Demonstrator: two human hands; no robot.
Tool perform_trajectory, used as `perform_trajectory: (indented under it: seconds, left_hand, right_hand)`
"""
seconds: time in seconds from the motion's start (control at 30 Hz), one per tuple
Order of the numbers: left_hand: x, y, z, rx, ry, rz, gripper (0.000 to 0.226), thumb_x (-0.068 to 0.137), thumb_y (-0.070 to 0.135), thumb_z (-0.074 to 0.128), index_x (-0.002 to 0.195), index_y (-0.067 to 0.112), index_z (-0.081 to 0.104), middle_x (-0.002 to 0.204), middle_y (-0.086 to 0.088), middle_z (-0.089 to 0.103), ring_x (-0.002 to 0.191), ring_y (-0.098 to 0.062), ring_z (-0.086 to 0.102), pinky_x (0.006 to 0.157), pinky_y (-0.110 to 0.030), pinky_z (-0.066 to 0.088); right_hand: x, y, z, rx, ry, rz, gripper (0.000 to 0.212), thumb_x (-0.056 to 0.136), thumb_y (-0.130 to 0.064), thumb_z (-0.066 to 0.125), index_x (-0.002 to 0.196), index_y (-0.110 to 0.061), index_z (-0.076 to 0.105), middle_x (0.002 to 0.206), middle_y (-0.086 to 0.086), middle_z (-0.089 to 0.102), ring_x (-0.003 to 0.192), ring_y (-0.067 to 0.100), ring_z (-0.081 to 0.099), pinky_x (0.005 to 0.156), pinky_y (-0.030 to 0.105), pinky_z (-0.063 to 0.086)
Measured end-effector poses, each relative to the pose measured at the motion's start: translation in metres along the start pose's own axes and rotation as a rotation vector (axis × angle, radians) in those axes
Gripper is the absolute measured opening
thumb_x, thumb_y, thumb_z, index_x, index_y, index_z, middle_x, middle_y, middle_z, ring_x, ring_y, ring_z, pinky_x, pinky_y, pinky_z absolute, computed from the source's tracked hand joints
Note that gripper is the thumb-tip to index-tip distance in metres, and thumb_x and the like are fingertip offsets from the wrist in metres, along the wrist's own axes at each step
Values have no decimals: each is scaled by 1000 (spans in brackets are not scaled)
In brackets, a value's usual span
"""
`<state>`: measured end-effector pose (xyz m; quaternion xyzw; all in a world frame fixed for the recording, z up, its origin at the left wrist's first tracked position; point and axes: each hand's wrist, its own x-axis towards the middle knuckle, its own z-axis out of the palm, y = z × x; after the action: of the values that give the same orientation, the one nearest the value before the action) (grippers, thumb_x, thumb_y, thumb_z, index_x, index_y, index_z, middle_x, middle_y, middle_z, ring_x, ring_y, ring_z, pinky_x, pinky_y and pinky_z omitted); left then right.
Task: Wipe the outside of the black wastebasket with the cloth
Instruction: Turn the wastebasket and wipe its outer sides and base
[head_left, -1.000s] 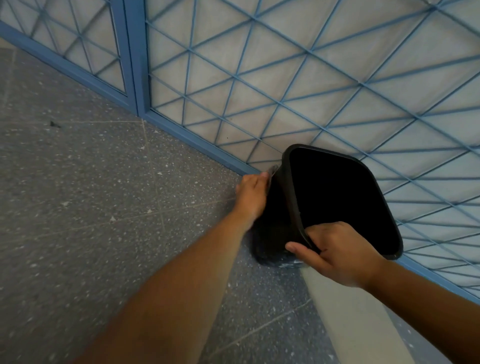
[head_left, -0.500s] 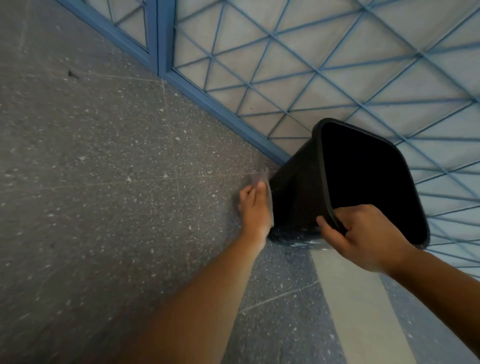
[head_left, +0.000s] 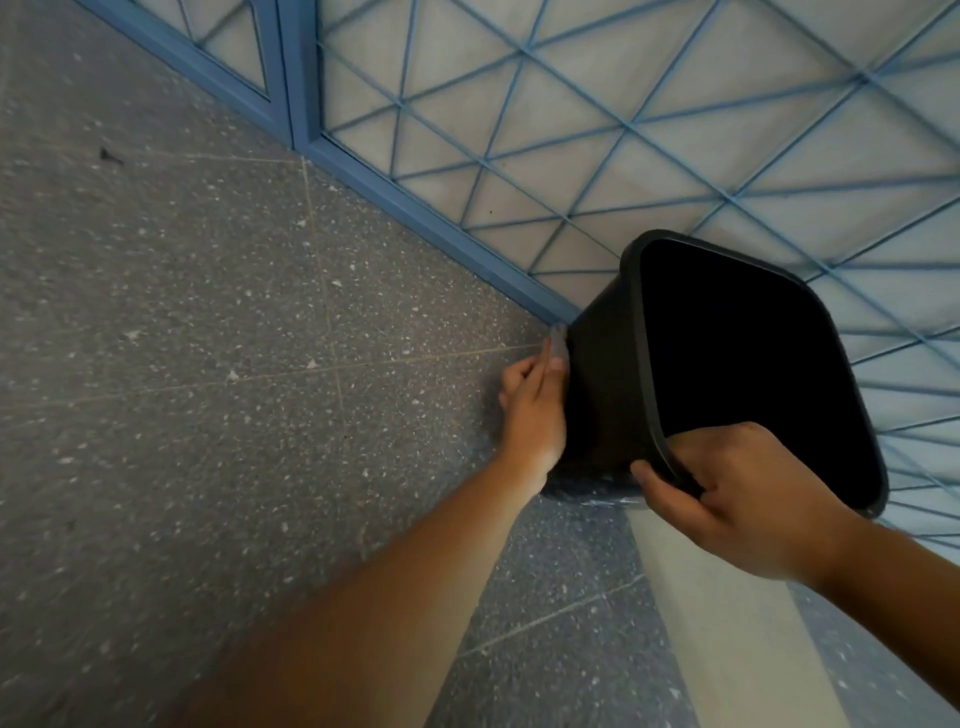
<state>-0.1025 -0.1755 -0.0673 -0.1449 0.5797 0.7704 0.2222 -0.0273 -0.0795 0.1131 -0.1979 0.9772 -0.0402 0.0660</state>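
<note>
Black wastebasket (head_left: 597, 395) tilts between my hands: right hand (head_left: 727, 499) grips its rim, left hand (head_left: 535, 410) presses the cloth (head_left: 712, 347) flat against its side.

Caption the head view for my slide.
Left hand presses cloth against black wastebasket side; right hand grips its rim.

Your right hand (head_left: 727, 499) grips the near rim of the black wastebasket (head_left: 602, 395), which tilts on the speckled floor (head_left: 208, 364). At its nine o'clock side your left hand (head_left: 535, 410) presses a pale cloth (head_left: 712, 349) flat against the outer wall. A blue lattice panel (head_left: 571, 130) stands at twelve o'clock.
</note>
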Motion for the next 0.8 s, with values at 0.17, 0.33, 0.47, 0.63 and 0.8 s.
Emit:
perform_trajectory:
  seconds: [0.17, 0.33, 0.47, 0.63, 0.8]
  left_hand:
    - [20, 17, 3, -42, -13, -92, 52, 107, 51, 45, 147, 20, 53, 148, -6, 45, 143, -27, 45, 123, -49, 36]
    - [26, 23, 9, 64, -64, 18, 51, 107, 51, 40, 139, 16, 58, 137, -5, 49, 139, -28, 45, 122, -45, 33]
    - [26, 25, 2, 49, -112, -54, 53, 107, 53, 40, 146, 21, 58, 151, -9, 48, 147, -31, 41, 123, -53, 32]
    - [12, 20, 4, 49, -80, 44, 49, 108, 50, 38, 147, 23, 53, 145, -5, 43, 140, -25, 44, 122, -46, 35]
    - [6, 17, -2, 19, -121, 87, 49, 108, 49, 39, 145, 20, 56, 140, 0, 48, 136, -18, 51, 117, -36, 41]
  right_hand:
    - [0, 1, -1, 1, -14, -4, 40, 88, -37, 50, 54, -27, 33, 44, -7, 30, 35, 9, 33, 40, 24, 28]
    - [-1, 1, -2, 7, -27, 16, 41, 87, -35, 51, 54, -32, 27, 44, -10, 24, 36, 7, 30, 43, 21, 25]
    - [-1, 0, -2, 18, -44, 16, 40, 86, -34, 52, 53, -32, 30, 45, -10, 27, 35, 8, 33, 41, 22, 27]
    - [-1, 0, -3, 15, -46, 27, 43, 86, -34, 52, 54, -35, 24, 44, -11, 25, 37, 6, 31, 45, 18, 23]
    - [-2, 0, -1, 36, -48, 48, 40, 87, -38, 50, 53, -32, 29, 44, -10, 28, 37, 7, 35, 44, 21, 28]
